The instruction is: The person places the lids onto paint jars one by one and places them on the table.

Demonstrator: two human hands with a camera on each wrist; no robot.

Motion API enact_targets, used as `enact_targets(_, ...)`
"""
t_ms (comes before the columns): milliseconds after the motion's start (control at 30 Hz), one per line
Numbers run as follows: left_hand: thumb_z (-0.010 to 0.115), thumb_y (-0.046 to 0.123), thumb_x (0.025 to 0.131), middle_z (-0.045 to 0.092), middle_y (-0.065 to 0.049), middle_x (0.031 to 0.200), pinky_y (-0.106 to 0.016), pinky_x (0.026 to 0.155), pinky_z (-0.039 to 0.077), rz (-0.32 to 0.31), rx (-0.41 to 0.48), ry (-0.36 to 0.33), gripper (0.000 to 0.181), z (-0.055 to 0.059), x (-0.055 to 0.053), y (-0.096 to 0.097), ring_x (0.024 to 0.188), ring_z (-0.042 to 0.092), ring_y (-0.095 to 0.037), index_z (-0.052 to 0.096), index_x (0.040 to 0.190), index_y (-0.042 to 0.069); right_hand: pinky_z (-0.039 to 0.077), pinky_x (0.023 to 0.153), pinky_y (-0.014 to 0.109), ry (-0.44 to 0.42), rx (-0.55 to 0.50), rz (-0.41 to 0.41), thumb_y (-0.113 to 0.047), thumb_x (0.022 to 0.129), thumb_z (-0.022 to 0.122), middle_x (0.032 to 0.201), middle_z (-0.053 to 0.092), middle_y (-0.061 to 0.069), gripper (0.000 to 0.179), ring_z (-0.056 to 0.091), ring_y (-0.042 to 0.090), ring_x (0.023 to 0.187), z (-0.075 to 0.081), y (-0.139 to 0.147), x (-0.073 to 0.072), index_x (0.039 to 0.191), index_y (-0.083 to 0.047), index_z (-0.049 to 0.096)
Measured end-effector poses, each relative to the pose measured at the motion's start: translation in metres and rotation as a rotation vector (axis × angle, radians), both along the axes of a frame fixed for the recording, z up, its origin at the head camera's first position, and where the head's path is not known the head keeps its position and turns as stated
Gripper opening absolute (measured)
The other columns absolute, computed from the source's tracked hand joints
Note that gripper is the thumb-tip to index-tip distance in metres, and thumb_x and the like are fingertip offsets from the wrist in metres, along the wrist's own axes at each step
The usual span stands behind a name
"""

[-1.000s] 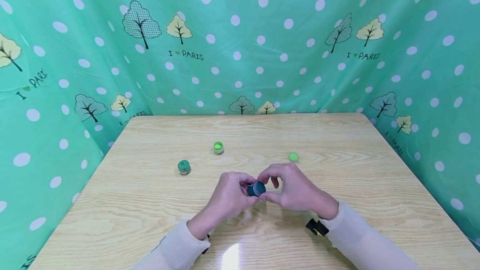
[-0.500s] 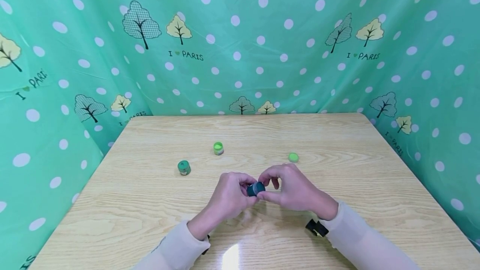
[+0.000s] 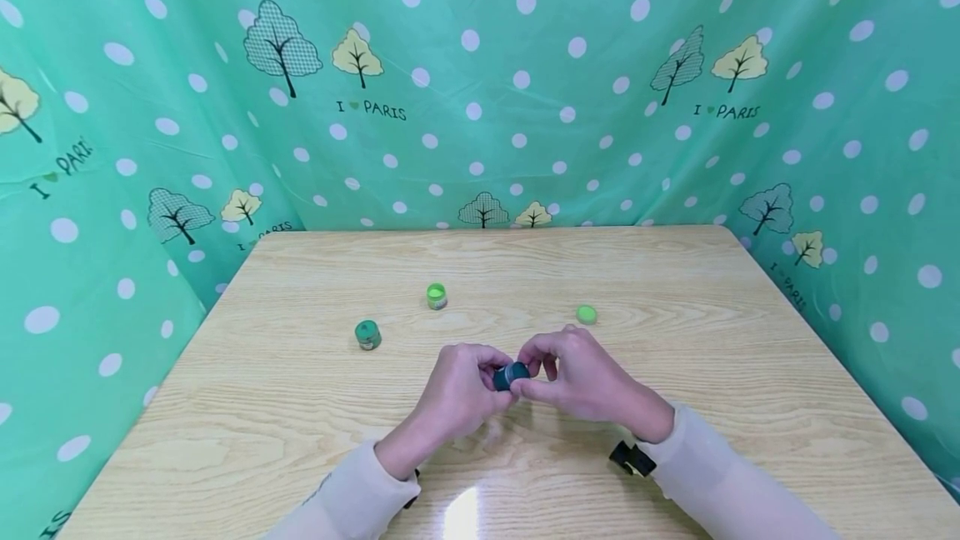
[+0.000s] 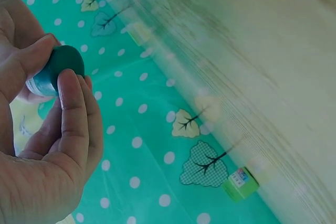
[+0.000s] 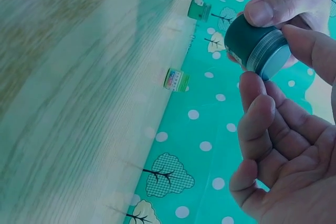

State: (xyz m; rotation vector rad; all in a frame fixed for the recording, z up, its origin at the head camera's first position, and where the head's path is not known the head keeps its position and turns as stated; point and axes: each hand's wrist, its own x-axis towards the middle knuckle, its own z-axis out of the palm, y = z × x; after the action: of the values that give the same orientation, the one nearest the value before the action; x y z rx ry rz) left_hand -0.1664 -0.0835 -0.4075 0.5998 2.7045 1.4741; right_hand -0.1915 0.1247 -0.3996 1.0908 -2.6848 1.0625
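A small dark teal screw-top jar (image 3: 507, 377) is held tilted above the table in the head view, its capped end turned toward the right. My left hand (image 3: 454, 386) grips the jar's body between thumb and fingers. At the other end, my right hand (image 3: 583, 375) pinches the rim of the lid (image 5: 277, 62) with thumb and forefinger; its remaining fingers curl beneath, touching nothing. The right wrist view shows a ringed band between body and lid. From the left wrist, the jar's rounded dark base (image 4: 68, 62) faces the camera among the left fingers.
A green jar (image 3: 368, 336) stands at left on the wooden table (image 3: 300, 407). Behind it is an uncapped lime-green jar (image 3: 437, 297), and a lime-green lid (image 3: 587, 315) lies beyond my right hand. A polka-dot curtain (image 3: 480, 107) surrounds the table's back and sides.
My right hand has shifted slightly left, its thumb and fingers coming further round the lid. The left hand keeps its grip, and the jar moves only a touch leftward.
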Motion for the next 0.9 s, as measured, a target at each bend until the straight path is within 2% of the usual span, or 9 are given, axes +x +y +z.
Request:
enact_targets(167,0.088,0.0,0.075,0.075,-0.003,0.083,-0.018,0.061,0.055,0.008,-0.008,0.025,0.02,-0.0009,0.0005,0.0004,0.068,0.065,-0.004,0.078,0.093,0.003,0.04,0.046,0.019,-0.052,-0.027,-0.009,-0.027,0.087,0.084,0.068,0.061,-0.014,0.018,0.049,0.004,0.053,-0.0008,-0.0011,0.0003,0.081,-0.018,0.07)
enact_targets(367,0.09,0.001,0.074,0.075,-0.005,0.085,-0.017,0.062,0.055,0.011,-0.011,0.029,0.024,-0.0009,0.0018,0.0008,0.07,0.067,-0.005,0.077,0.094,0.002,0.042,0.044,0.02,-0.061,-0.029,-0.043,-0.034,0.091,0.08,0.062,0.059,-0.013,0.028,0.05,0.003,0.05,-0.0022,-0.0022,0.0,0.071,-0.02,0.065)
enact_targets(900,0.09,0.0,0.074,0.075,-0.005,0.085,-0.018,0.062,0.055,0.012,-0.011,0.004,0.024,-0.0005,0.0035,0.0021,0.07,0.067,-0.006,0.077,0.094,0.002,0.033,0.04,0.018,-0.064,-0.013,-0.076,-0.035,0.092,0.078,0.054,0.051,-0.017,0.035,0.04,-0.002,0.043,-0.0028,-0.0032,0.0026,0.066,-0.02,0.061)
